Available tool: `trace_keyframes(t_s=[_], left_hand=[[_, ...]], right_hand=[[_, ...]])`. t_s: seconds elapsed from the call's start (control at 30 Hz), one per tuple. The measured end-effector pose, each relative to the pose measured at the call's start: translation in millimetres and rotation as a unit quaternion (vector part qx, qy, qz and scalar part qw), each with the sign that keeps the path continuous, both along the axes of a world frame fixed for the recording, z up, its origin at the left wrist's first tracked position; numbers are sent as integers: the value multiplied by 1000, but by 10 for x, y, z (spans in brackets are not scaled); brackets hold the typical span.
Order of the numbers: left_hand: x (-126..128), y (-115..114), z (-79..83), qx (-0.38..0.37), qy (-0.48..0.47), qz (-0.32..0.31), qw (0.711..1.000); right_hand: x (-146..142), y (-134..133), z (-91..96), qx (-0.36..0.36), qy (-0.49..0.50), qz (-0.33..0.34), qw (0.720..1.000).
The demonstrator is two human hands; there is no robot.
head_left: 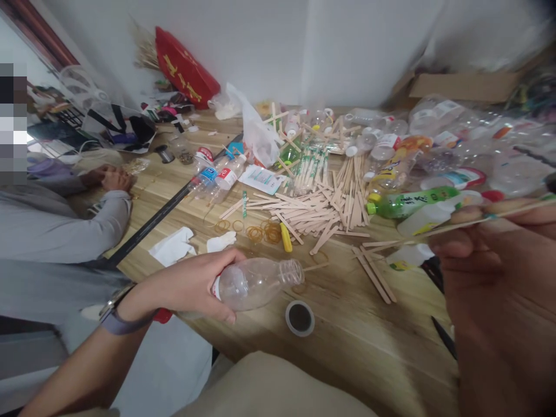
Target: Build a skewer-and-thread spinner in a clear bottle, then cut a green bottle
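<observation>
My left hand [195, 284] is wrapped round a clear plastic bottle [256, 284] that lies sideways above the table, its uncapped neck pointing right. A bit of red and white label shows by my fingers. On the right, close to the camera, my right hand [490, 260] pinches a thin pale wooden stick [467, 224], seen nearly edge-on, with a small green spot on it. Under the bottle's neck stands a small round cup with dark contents [299, 318]. Two craft sticks [374, 274] lie between my hands. Beyond the bottle are rubber bands [263, 231] and a yellow tool [285, 237].
A large heap of craft sticks [313, 208] covers the middle of the wooden table. Many plastic bottles [403, 202] crowd the right and back. Crumpled tissues [174, 246] lie left. A dark blade-like thing [443, 337] is near my right wrist. Another person's hands [115, 176] rest at far left.
</observation>
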State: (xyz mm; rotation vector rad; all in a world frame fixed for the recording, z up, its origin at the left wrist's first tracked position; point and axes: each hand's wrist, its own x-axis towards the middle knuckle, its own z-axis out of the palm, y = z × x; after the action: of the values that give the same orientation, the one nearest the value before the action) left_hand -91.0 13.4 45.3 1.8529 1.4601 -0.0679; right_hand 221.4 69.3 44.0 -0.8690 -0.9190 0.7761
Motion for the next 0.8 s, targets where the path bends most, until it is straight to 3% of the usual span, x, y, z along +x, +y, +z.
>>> trace_keyframes(t_s=[0.17, 0.5, 0.8], left_hand=[[101, -21, -50, 4, -21, 7, 1000], [192, 26, -245, -28, -87, 36, 995], [255, 107, -345, -34, -131, 18, 991]], right_hand=[[-52, -6, -12, -22, 0, -3, 1000], [-118, 11, -277, -93, -17, 142, 985], [-181, 54, -380, -126, -17, 179, 976]])
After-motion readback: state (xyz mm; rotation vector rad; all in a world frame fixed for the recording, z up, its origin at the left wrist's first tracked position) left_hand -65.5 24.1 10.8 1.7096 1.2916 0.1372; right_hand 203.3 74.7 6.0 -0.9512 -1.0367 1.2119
